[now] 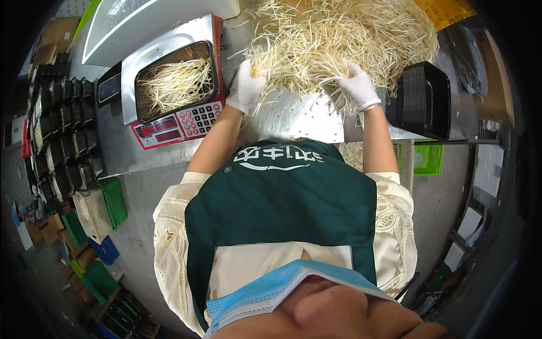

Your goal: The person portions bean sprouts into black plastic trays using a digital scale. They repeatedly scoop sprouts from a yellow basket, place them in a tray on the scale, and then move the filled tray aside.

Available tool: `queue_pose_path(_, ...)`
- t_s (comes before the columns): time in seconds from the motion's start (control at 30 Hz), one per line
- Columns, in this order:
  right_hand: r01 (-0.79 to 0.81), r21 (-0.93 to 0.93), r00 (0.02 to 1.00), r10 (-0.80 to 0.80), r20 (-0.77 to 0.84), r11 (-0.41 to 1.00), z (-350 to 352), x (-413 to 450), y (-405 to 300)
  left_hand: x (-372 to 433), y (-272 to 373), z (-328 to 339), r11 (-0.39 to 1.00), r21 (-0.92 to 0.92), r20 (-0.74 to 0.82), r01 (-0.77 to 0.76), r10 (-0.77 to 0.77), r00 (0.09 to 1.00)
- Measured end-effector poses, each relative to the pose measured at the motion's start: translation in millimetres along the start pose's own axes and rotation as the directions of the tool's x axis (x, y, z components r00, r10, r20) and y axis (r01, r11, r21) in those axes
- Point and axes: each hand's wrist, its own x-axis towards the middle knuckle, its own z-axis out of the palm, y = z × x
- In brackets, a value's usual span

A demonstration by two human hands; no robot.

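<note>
My left hand [247,87], in a white glove, grips a bunch of bean sprouts at the near left side of a large heap of bean sprouts [360,31]. In a matching glove, my right hand [359,88] holds another bunch, with strands hanging below it. Left of my left hand, a black plastic tray [146,113] with bean sprouts [180,84] in it rests tilted across the steel plate of a red digital scale [178,127]. Nested black trays [423,99] stand to the right of my right hand.
Behind the scale is a white foam box [127,38]. A dark phone-like device [109,88] lies left of the scale. Stacks of filled black trays [63,127] stand at the far left. Green crates [428,159] are below the steel table [148,159], and cardboard [495,76] is at the right.
</note>
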Motion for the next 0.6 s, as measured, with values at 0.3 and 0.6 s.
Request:
queue_pose_path(0.3,0.147,-0.37,0.986,-0.165,-0.019,0.917,95,-4,-59,21,7,45,0.815,-0.355,-0.039,0.458,-0.503,0.863)
queue_pose_path(0.6,0.155,-0.649,0.966,0.024,0.258,0.745,79,-15,-88,-71,49,13,0.4,0.912,0.172,-0.093,-0.167,0.971)
